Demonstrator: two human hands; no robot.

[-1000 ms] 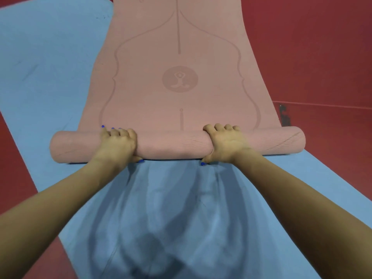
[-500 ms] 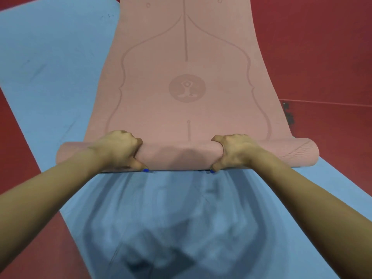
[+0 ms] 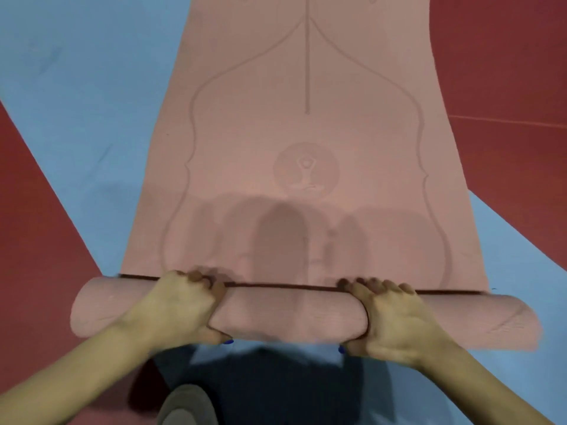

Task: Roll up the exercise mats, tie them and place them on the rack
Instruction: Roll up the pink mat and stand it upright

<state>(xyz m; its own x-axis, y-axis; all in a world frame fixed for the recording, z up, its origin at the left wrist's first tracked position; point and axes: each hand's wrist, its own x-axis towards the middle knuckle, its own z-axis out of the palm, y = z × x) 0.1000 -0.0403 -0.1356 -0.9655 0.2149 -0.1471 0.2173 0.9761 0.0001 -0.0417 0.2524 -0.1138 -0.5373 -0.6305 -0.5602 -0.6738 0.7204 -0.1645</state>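
Rolling pink mat (image 3: 306,133) on blue mat (image 3: 76,102), both hands clamped on the roll (image 3: 291,314).
Left hand (image 3: 175,308) and right hand (image 3: 395,320) sit apart near roll centre, fingers curled over top, thumbs under. Risks: roll ends are unsupported, so it may telescope or cone; uneven push skews it off the flat part ahead; a loose grip lets it spring open; blue mat on floor (image 3: 36,240) may bunch underneath.

Two mats (image 3: 306,148), two hands (image 3: 175,305).
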